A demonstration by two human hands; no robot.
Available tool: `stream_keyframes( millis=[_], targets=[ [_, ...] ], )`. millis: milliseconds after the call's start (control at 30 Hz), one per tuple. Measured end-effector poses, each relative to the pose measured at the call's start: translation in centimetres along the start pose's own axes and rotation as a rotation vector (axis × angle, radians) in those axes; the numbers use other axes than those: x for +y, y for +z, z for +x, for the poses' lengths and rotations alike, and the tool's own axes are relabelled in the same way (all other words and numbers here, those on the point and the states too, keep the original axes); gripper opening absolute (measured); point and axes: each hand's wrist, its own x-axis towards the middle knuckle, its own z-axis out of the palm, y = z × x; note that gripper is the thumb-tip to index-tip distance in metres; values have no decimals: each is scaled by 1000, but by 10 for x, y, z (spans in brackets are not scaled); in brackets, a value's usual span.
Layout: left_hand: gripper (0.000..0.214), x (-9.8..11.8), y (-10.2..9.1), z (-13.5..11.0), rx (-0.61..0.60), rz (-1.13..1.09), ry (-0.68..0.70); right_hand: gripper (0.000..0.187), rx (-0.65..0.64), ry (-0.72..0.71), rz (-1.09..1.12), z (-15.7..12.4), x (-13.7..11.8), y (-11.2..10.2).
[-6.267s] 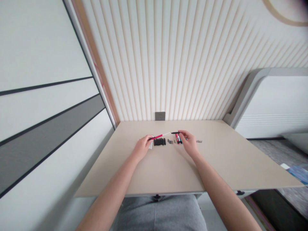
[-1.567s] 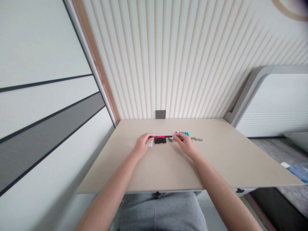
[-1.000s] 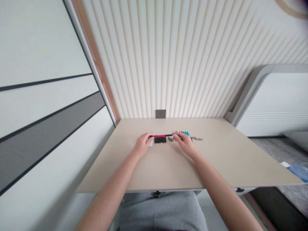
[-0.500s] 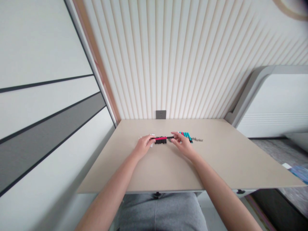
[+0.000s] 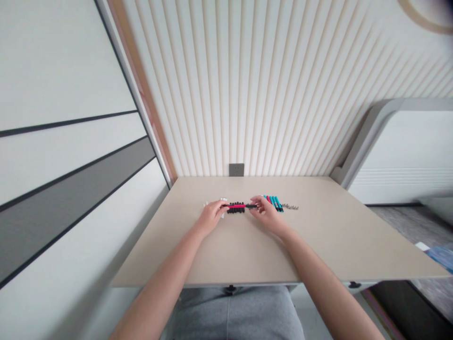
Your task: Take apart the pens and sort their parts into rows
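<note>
Both hands are at the middle of the beige table in the head view. A slim pen with a pink-red barrel and black end lies level between them. My left hand pinches its pink end, and my right hand pinches its black end. Directly under the pen sits a row of short black tubes, partly hidden by it. Several teal and red-capped markers lie just beyond my right fingers. Small white pieces show by my left hand.
A line of small grey metal parts lies right of the markers. A grey wall socket sits above the table's back edge on a ribbed panel wall. A white cabinet stands to the right. My grey-trousered lap lies below the front edge.
My right hand has shifted slightly left along the pen, uncovering more of the markers. The pen has dropped a little closer over the black tubes.
</note>
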Motion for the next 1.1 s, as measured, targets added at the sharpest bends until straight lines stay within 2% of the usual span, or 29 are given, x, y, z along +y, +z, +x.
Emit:
stream_keyframes(
  millis=[67, 133, 267, 367, 567, 733, 967, 1100],
  targets=[
    [26, 0, 0, 0, -6, -3, -9, 43, -48, 21, 14, -1, -2, 0],
    [26, 0, 0, 0, -17, -9, -11, 36, -84, 43, -9, -2, -3, 1],
    [26, 0, 0, 1, -38, -14, -21, 35, -8, 0, 25, -1, -4, 1],
    [27, 1, 0, 1, -46, -16, -37, 31, -16, 10, 38, 0, -4, 1],
    [32, 3, -1, 0, -67, -36, -87, 25, 163, -48, 77, 4, 2, -3],
    [32, 2, 0, -1, -77, -56, -114, 26, 161, -36, 246, 7, 11, 0],
    [29, 2, 1, -1, -131, -101, -142, 38, 320, -68, 345, 9, 9, -5],
    [28, 3, 1, -2, -147, -100, -140, 38, 328, -80, 372, 8, 4, -9]
  ],
)
